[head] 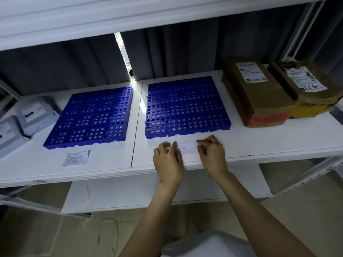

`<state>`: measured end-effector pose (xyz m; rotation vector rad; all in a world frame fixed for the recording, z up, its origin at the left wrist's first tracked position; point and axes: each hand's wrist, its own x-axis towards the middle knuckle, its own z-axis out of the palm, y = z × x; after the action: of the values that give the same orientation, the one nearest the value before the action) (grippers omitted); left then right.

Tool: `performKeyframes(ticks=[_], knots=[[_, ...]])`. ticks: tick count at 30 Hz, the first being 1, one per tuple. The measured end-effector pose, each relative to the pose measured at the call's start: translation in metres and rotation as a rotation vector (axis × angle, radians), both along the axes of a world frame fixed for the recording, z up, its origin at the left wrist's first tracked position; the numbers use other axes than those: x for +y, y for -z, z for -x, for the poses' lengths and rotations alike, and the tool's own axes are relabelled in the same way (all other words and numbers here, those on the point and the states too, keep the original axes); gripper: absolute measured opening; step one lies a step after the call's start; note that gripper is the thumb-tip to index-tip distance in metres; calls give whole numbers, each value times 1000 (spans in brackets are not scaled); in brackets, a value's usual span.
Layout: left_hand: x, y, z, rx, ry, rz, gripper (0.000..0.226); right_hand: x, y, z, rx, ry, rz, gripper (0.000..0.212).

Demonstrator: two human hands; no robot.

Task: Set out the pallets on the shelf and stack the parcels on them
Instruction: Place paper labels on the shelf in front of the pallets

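Observation:
Two blue perforated pallets lie flat on the white shelf (pixel 259 145): the left pallet (pixel 92 117) and the right pallet (pixel 185 106). Both are bare. In front of the right pallet a white paper label (pixel 187 147) lies on the shelf. My left hand (pixel 168 160) presses its left end with fingers flat, and my right hand (pixel 212 154) pinches its right end. Two brown cardboard parcels (pixel 256 93) (pixel 304 88) stand at the shelf's right end. Two grey bag parcels (pixel 35 114) (pixel 9 136) lie at the left end.
A second paper label (pixel 76 158) lies in front of the left pallet. Dark curtains hang behind the shelf, with a bright gap (pixel 126 56) between them. An upper shelf board (pixel 130 21) runs overhead, and a lower shelf (pixel 167 190) sits below. A shelf upright (pixel 297 34) stands at the right.

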<state>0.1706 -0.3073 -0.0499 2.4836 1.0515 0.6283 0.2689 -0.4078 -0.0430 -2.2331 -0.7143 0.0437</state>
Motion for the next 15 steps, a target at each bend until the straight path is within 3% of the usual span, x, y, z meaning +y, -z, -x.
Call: performKeyframes(ticks=[8, 15], knots=[[3, -7, 5, 27, 90, -108, 39, -13, -8, -5, 46, -65, -51, 28], [-11, -16, 2, -18, 212, -255, 40, -30, -24, -12, -120, 20, -185, 30]])
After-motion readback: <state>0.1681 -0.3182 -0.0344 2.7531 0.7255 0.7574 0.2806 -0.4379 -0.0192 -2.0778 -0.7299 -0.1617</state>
